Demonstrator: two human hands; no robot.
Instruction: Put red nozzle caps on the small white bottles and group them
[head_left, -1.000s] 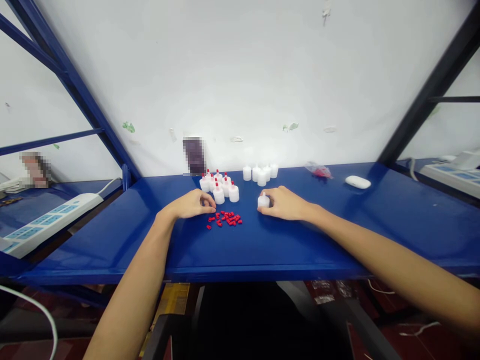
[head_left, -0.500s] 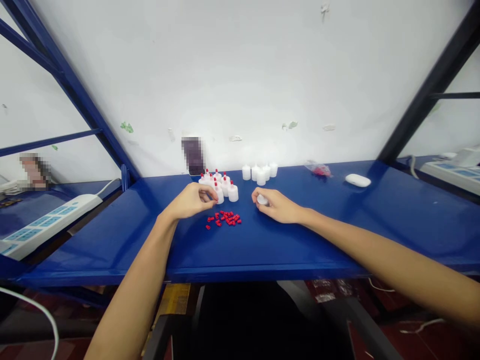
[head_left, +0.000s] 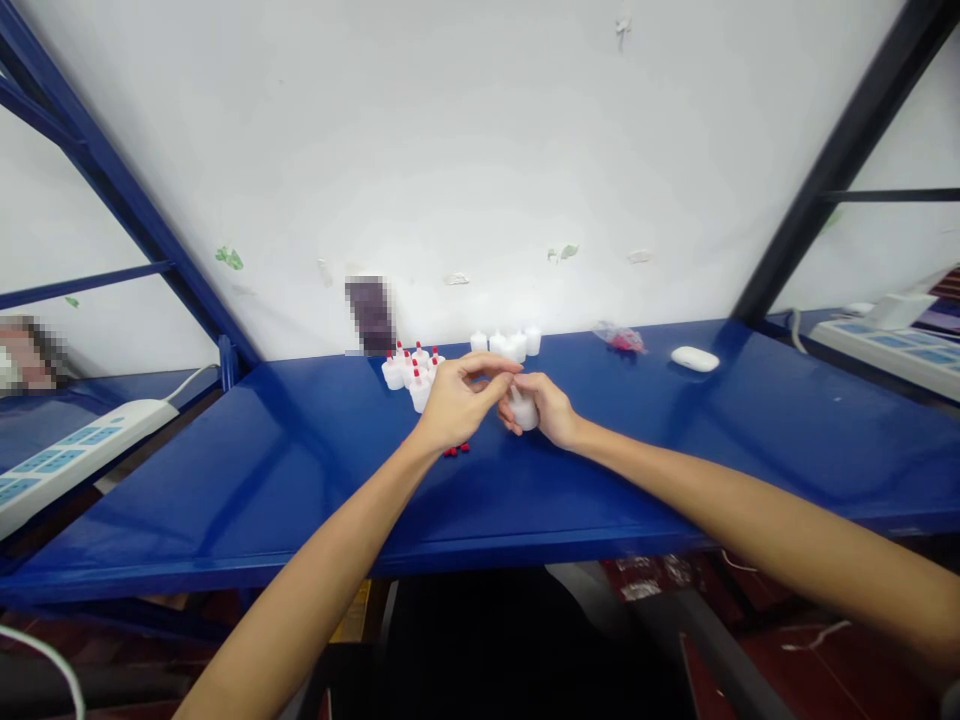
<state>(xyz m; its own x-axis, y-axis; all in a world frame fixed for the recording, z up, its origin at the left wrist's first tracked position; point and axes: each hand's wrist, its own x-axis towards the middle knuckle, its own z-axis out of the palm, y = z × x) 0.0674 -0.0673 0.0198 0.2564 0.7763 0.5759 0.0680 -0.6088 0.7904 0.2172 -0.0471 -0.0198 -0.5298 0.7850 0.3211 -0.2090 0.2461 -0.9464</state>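
Observation:
My right hand (head_left: 546,408) grips a small white bottle cap (head_left: 523,410) just above the blue shelf (head_left: 675,440). My left hand (head_left: 459,400) has come over to it, fingers pinched at the cap's nozzle; what they hold is too small to see. A few loose red tips (head_left: 456,451) show under my left hand. A cluster of white caps with red tips (head_left: 409,372) stands behind my left hand. A group of plain white caps (head_left: 504,343) stands by the wall.
A small clear bag with red bits (head_left: 619,338) and a white oval case (head_left: 694,358) lie at the right. A white power strip (head_left: 67,462) lies on the left shelf. Blue frame bars slant up on both sides.
My left hand left the red tips and moved right, up to the cap. My right hand lifted the white cap and tilted it toward the left hand. The view shifted slightly.

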